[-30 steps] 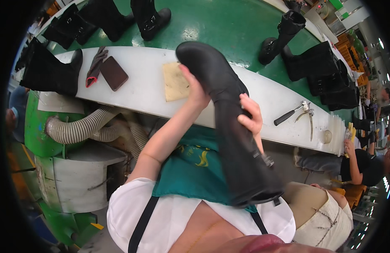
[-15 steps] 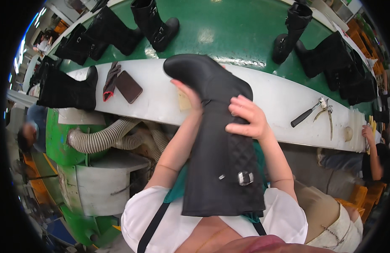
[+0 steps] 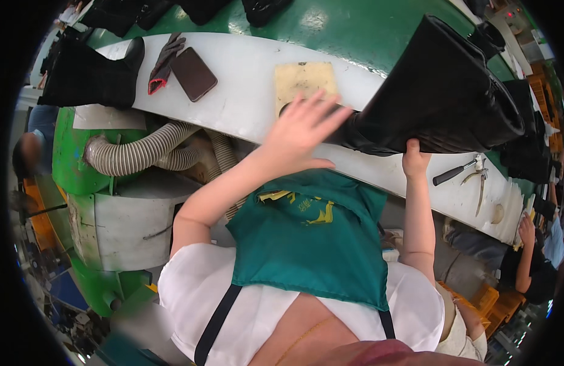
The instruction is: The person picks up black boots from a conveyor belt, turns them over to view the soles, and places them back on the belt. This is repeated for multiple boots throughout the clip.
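A tall black boot [image 3: 431, 91] lies tilted on its side over the white bench, its wide shaft opening toward the right and its foot toward the left. My right hand [image 3: 416, 160] grips the shaft from its near side, thumb up against the leather; its fingers are hidden beneath. Over the foot end my left hand [image 3: 301, 131] is spread, fingers apart, covering most of the toe. Whether it touches the leather I cannot tell. Just beyond that hand a tan square pad [image 3: 303, 79] lies on the bench.
Left on the white bench [image 3: 245, 76] are a dark phone [image 3: 195, 74], a grey glove [image 3: 165, 64] and another black boot [image 3: 90, 76]. A hammer [image 3: 456, 174] and pincers [image 3: 481, 189] lie right. More boots stand on the green surface [image 3: 331, 30]. A person's hand [image 3: 526, 230] shows far right.
The boot has swung from upright before my chest to lying over the bench at the right. My left hand has moved to its foot end; my right hand now holds the shaft.
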Demonstrator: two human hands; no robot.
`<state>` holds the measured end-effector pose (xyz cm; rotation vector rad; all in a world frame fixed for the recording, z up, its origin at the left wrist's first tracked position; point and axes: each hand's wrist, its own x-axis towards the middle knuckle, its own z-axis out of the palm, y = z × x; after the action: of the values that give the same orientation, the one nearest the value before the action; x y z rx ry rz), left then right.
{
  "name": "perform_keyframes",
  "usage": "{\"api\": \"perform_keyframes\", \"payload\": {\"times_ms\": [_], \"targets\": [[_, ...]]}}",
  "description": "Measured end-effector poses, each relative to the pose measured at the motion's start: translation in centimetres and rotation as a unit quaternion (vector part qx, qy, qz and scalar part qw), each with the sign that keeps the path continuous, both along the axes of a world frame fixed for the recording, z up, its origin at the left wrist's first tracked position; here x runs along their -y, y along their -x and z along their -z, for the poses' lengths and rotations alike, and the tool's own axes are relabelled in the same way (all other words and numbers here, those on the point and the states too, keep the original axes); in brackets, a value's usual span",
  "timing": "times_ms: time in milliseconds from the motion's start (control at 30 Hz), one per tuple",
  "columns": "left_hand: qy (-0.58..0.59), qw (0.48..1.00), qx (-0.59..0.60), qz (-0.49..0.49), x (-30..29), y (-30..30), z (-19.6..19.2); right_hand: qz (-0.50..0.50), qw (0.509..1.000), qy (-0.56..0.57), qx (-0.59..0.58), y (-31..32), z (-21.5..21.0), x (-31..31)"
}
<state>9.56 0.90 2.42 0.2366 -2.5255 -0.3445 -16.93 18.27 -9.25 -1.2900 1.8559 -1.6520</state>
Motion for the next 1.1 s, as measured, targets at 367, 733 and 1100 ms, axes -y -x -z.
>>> {"api": "perform_keyframes", "payload": {"times_ms": [367, 733, 1100], "targets": [[-0.096, 0.995, -0.033, -0.008, 1.7, 1.2, -5.8, -0.050, 0.964, 0.128, 0.227, -3.9, -16.1, 4.9], [-0.022, 0.998, -0.041, -0.053, 6.8, 3.9, 2.5, 0.099, 0.993, 0.034, 0.062, -3.2, -8.2, 13.2], [-0.049, 0.995, -0.065, -0.054, 6.9, 5.2, 1.7, 0.162, 0.984, 0.022, -0.071, -1.4, -12.6, 15.4]]}}
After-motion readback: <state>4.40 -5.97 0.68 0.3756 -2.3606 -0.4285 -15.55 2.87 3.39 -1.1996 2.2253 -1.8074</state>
